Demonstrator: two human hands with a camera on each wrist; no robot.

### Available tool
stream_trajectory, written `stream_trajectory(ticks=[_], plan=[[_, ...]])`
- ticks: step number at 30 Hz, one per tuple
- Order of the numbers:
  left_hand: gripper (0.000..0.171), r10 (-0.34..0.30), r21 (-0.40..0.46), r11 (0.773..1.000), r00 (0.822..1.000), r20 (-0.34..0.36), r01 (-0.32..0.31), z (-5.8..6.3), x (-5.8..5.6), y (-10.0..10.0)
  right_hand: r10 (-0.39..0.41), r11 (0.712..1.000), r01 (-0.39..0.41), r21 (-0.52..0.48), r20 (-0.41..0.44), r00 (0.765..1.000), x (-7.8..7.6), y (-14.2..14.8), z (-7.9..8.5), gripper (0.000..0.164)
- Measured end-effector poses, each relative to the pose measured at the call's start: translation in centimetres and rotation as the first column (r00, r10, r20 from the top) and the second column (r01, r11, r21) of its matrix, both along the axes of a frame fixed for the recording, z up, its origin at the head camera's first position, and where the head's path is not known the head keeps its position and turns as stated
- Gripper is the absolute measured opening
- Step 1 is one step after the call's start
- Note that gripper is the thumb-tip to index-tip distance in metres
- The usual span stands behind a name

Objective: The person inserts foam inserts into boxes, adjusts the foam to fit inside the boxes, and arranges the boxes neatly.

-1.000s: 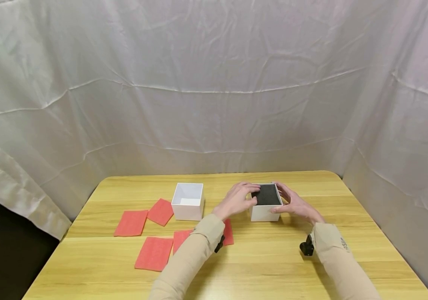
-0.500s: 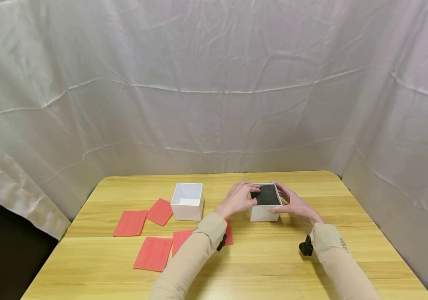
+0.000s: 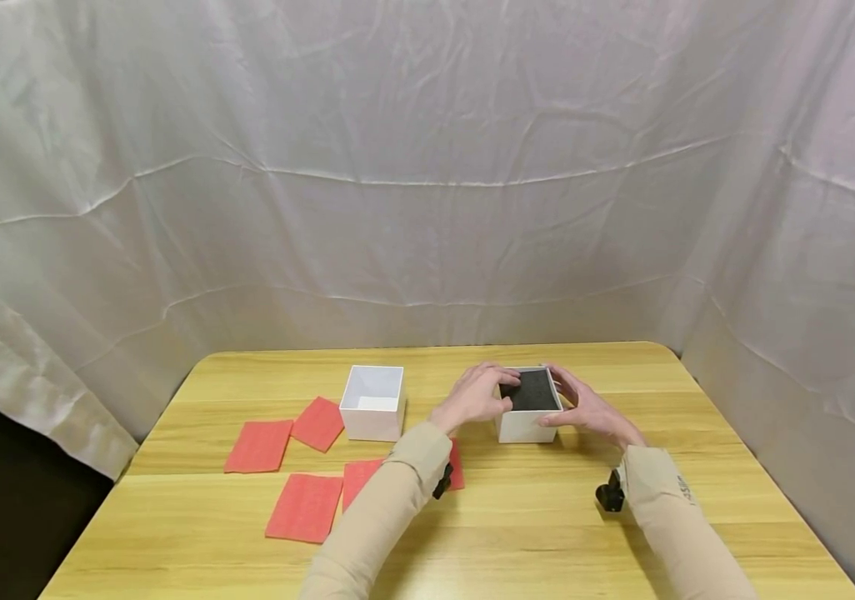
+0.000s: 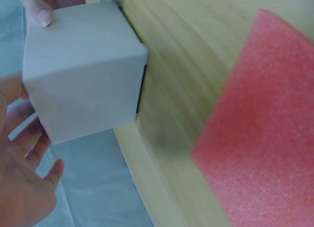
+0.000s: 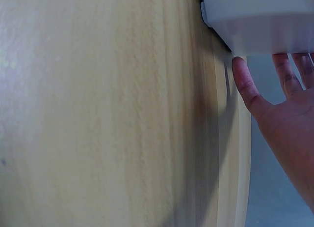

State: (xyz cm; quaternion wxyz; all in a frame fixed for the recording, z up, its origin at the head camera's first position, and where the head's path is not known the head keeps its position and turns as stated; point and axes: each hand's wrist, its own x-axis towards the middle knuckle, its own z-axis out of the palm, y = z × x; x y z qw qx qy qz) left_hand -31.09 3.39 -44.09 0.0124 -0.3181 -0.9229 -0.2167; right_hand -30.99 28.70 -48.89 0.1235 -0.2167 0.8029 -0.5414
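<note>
A white box (image 3: 528, 427) stands on the right half of the table, with a black foam block (image 3: 534, 390) filling its top. My left hand (image 3: 475, 394) reaches over the box's left rim, fingertips and thumb touching the foam's left part. In the left wrist view the left hand (image 4: 24, 163) shows fairly straight fingers passing behind the box rim. My right hand (image 3: 591, 410) grips the box from the right, thumb on the near wall and fingers on the far side. The right wrist view shows the right hand (image 5: 287, 109) with its thumb against the box's (image 5: 265, 30) lower edge.
A second white box (image 3: 375, 422), open at the top with a pale floor, stands left of the hands. Several red foam sheets (image 3: 258, 447) lie flat on the table (image 3: 532, 533), some partly hidden under my left forearm (image 3: 375, 525). Pale curtains (image 3: 427, 242) hang behind.
Both hands hold nearly the same pose at the box with the black foam. The whole scene shifts slightly left in the head view; nothing is picked up or let go.
</note>
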Motion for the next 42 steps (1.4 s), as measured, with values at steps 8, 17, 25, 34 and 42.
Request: stream_trajectory(ticks=[8, 17, 25, 34, 42], plan=[[0.041, -0.007, 0.025, 1.0, 0.999, 0.048, 0.006, 0.18, -0.34, 0.05, -0.003, 1.0, 0.003, -0.009, -0.009, 1.0, -0.04, -0.04, -0.05, 0.106], [0.042, 0.047, -0.028, 0.999, 0.997, 0.062, -0.046, 0.52, -0.27, 0.58, 0.002, 1.0, -0.002, -0.017, 0.005, 1.0, -0.01, -0.12, 0.04, 0.107], [0.042, 0.067, -0.02, 0.998, 0.996, 0.065, -0.066, 0.54, -0.14, 0.67, 0.004, 1.0, -0.004, -0.017, 0.006, 1.0, -0.07, -0.2, 0.05, 0.107], [0.041, 0.072, -0.011, 0.997, 0.996, 0.056, -0.071, 0.53, 0.05, 0.71, 0.004, 1.0, -0.004, -0.018, 0.005, 1.0, 0.0, -0.16, 0.09, 0.107], [0.039, 0.042, 0.049, 0.998, 0.997, 0.064, -0.045, -0.01, 0.17, 0.55, 0.008, 1.0, -0.008, -0.022, -0.001, 1.0, -0.03, -0.04, -0.15, 0.107]])
